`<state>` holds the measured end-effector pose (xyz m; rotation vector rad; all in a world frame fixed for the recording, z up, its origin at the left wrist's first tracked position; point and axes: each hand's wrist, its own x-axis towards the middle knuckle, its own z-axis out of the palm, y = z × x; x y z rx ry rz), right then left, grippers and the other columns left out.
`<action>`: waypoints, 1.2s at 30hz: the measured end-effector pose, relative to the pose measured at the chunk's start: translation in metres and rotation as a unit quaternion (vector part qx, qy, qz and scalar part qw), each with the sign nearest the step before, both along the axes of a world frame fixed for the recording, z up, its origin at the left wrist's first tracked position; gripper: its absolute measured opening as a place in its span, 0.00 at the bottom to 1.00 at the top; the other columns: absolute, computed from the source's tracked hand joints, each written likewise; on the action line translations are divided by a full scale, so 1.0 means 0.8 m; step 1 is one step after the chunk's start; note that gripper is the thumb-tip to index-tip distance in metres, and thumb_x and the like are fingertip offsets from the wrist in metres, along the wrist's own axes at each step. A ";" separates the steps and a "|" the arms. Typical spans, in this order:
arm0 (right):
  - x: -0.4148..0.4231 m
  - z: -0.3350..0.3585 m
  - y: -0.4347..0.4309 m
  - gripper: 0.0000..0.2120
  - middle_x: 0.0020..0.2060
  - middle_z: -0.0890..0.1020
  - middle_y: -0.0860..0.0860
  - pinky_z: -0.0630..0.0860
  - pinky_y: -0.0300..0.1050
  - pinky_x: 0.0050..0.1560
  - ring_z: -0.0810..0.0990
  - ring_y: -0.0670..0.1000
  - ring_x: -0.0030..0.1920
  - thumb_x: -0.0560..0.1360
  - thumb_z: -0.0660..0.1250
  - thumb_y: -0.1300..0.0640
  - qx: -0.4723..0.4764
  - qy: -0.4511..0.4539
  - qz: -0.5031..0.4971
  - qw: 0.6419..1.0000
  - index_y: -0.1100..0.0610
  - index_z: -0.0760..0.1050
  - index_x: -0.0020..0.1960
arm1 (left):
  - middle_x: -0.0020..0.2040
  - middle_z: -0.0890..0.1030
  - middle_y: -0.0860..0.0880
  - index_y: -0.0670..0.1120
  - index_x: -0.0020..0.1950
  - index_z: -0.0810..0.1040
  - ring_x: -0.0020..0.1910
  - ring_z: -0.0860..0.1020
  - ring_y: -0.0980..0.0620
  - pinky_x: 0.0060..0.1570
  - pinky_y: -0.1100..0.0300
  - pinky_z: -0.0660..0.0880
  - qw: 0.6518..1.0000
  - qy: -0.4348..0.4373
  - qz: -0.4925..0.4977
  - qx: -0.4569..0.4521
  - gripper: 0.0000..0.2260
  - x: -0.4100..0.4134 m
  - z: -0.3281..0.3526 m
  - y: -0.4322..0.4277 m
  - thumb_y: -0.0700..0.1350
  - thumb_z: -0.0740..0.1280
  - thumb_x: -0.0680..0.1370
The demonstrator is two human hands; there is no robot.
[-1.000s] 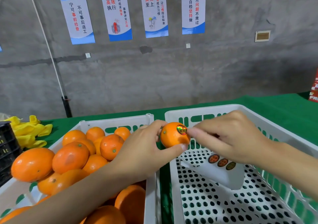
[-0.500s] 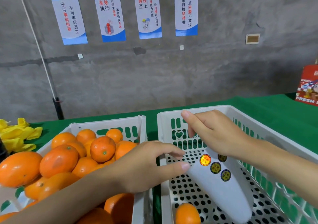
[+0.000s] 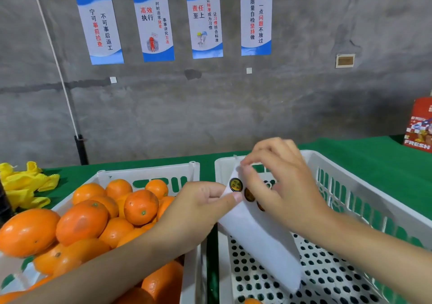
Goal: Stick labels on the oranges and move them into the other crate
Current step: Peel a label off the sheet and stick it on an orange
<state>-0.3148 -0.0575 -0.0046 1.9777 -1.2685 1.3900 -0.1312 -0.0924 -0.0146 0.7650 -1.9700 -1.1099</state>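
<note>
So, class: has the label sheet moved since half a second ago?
Yes. The label sheet has risen toward the far left corner of the right crate, and the left hand now pinches it too.

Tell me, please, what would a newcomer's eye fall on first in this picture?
First, the heap of bright oranges that fills the left crate at the lower left. Next, the white label sheet with round dark labels, which the left hand and the right hand both pinch above the right crate. Behind, four blue and white posters hang in a row on the grey wall.
</note>
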 end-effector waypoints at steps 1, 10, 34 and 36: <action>0.000 -0.004 0.001 0.07 0.46 0.78 0.49 0.72 0.53 0.51 0.74 0.52 0.49 0.76 0.67 0.55 0.012 0.021 0.016 1.000 0.55 0.83 0.49 | 0.42 0.85 0.37 0.38 0.45 0.85 0.40 0.82 0.47 0.42 0.49 0.79 1.000 0.012 0.009 -0.004 0.12 0.000 -0.001 -0.001 0.44 0.67 0.81; -0.006 -0.010 -0.002 0.11 0.47 0.83 0.44 0.77 0.50 0.50 0.79 0.48 0.49 0.75 0.72 0.50 0.098 0.071 0.090 0.989 0.53 0.85 0.54 | 0.42 0.80 0.36 0.39 0.50 0.81 0.42 0.76 0.49 0.46 0.56 0.73 0.999 -0.032 -0.005 -0.011 0.13 0.004 -0.001 0.003 0.37 0.57 0.84; -0.024 0.008 0.003 0.16 0.47 0.83 0.33 0.78 0.40 0.49 0.81 0.36 0.48 0.76 0.63 0.38 0.219 0.141 0.137 0.956 0.45 0.85 0.52 | 0.55 0.80 0.28 0.33 0.59 0.79 0.55 0.81 0.37 0.62 0.33 0.72 0.995 -0.094 -0.037 -0.003 0.15 0.013 0.004 0.006 0.42 0.61 0.79; -0.026 0.010 0.002 0.16 0.47 0.83 0.34 0.78 0.40 0.48 0.81 0.37 0.48 0.76 0.63 0.40 0.221 0.146 0.138 0.954 0.46 0.85 0.51 | 0.57 0.81 0.31 0.35 0.62 0.79 0.60 0.80 0.35 0.64 0.36 0.73 0.994 -0.100 -0.049 0.005 0.13 0.013 0.003 0.004 0.37 0.61 0.82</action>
